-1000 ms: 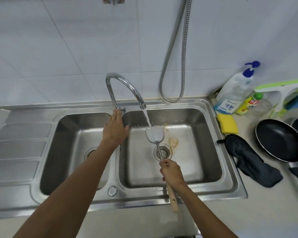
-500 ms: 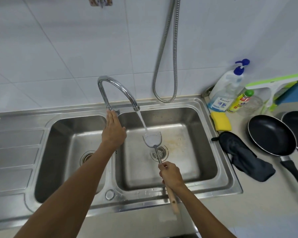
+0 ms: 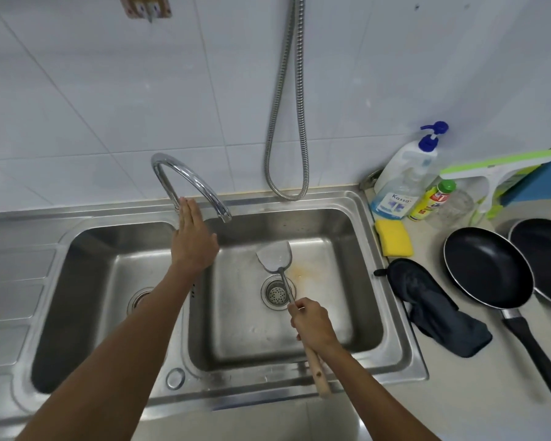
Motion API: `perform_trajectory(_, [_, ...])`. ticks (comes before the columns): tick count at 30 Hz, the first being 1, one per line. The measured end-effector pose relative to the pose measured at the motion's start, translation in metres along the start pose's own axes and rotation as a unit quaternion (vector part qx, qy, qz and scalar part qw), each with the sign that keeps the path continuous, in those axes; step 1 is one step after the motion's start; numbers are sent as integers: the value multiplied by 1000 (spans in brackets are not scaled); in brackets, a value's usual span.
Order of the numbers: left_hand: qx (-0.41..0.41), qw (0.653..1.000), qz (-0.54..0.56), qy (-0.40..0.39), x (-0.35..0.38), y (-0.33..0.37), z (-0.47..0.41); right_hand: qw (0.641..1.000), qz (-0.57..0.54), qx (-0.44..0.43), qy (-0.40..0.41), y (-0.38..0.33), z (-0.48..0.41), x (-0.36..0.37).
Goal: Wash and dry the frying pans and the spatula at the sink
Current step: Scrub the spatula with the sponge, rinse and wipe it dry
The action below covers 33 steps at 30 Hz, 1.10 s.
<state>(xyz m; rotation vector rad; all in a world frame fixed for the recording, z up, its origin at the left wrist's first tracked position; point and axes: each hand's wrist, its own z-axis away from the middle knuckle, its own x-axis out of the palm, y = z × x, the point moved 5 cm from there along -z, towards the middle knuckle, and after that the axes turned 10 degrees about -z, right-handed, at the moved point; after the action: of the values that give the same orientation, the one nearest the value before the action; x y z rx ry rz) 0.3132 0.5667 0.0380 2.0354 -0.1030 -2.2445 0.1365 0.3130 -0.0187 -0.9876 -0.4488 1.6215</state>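
Note:
My right hand (image 3: 312,323) grips the metal spatula (image 3: 273,256) by its wooden handle and holds the blade over the right basin of the steel double sink (image 3: 392,313), above the drain. The tap (image 3: 188,179) arches over the divider with no water coming from its spout. My left hand (image 3: 193,240) lies flat with fingers straight at the tap's base, covering the lever. Two black frying pans sit on the counter at the right, the nearer one (image 3: 487,265) with its handle toward me, the second (image 3: 547,259) partly cut off by the frame edge.
A yellow sponge (image 3: 393,237) lies on the sink's right rim. A dark cloth (image 3: 436,307) lies beside it. Behind stand a soap pump bottle (image 3: 404,176), a small yellow bottle (image 3: 433,200) and a green-and-white squeegee (image 3: 497,167). A metal hose (image 3: 287,122) hangs on the tiled wall.
The water stream has stopped. The spatula blade has moved right, away from under the spout. My left hand stays at the tap's base.

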Motion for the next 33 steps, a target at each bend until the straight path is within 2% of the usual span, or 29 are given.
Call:
perform_trajectory(2, [1,999,25,-21,13,8,15,1000,19,-10,8,1,-4,-5])
perform_trajectory(7, [-51,980,91,-171,71,63,72,999,40,-32,7,-7,-9,-15])
perform_trajectory(9, [-83,962,169,-196,90,86,94,998,43,-39,-1,-9,-11,-17])
perform_trajectory(11, [-116,919,285,-245,102,112,114,999,29,-37,-14,-10,-12,-18])
perform_trajectory(14, [-190,813,436,-336,117,146,134,999,8,-30,-35,-12,-12,-22])
perform_trajectory(16, [-250,754,499,-345,122,156,140,998,2,-37,-52,-13,-11,-27])
perform_trajectory(18, [-284,718,546,-325,120,163,141,994,27,-50,-97,-16,-14,-34])
perform_trajectory(20, [-279,711,561,-319,117,172,140,986,80,-72,-126,-16,-28,-50])
perform_trajectory(21, [-273,710,566,-318,114,177,141,985,105,-89,-106,-17,-38,-65])
perform_trajectory(22, [-272,702,579,-313,112,182,140,984,121,-115,-54,-20,-49,-86])
perform_trajectory(23, [-278,696,587,-305,109,185,139,978,144,-146,30,-23,-61,-112])
perform_trajectory(25, [-298,694,594,-278,103,187,138,928,223,-206,215,-33,-78,-170])
perform_trajectory(26, [-301,700,591,-264,100,186,138,899,263,-212,277,-36,-87,-197])
perform_trajectory(27, [-297,712,584,-252,97,186,138,888,287,-191,304,-35,-99,-219])
perform_trajectory(28, [-292,723,577,-243,94,185,140,892,302,-153,298,-33,-111,-237])
perform_trajectory(30, [-280,738,566,-238,92,184,144,917,316,-78,229,-22,-135,-251])
perform_trajectory(32, [-274,747,554,-246,92,182,146,938,299,-46,167,-13,-149,-251])
perform_trajectory(33, [-273,753,545,-250,92,181,147,940,294,-49,165,-12,-151,-250])
